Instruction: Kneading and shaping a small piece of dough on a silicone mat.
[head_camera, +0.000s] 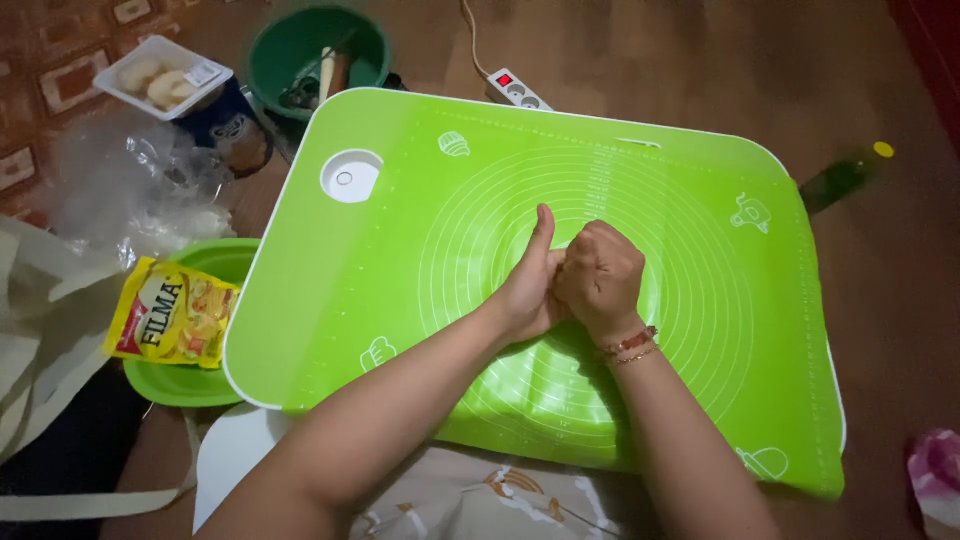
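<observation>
At centre of green silicone mat (700, 300), left hand (528, 290) and right hand (600, 275) pressed together. Right hand: closed fist, bracelets at wrist. Left hand: thumb up, fingers curled against right fist; contents, if any, hidden. Mat lies on white low table (350, 175). Left of table: yellow sachet (172, 315) on green plate (180, 385). Beyond table: green bucket (315, 50), white power strip (515, 92).

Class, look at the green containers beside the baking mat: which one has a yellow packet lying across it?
The light green plate left of the mat, under the yellow packet. The dark green bowl farther away holds utensils instead.
</observation>
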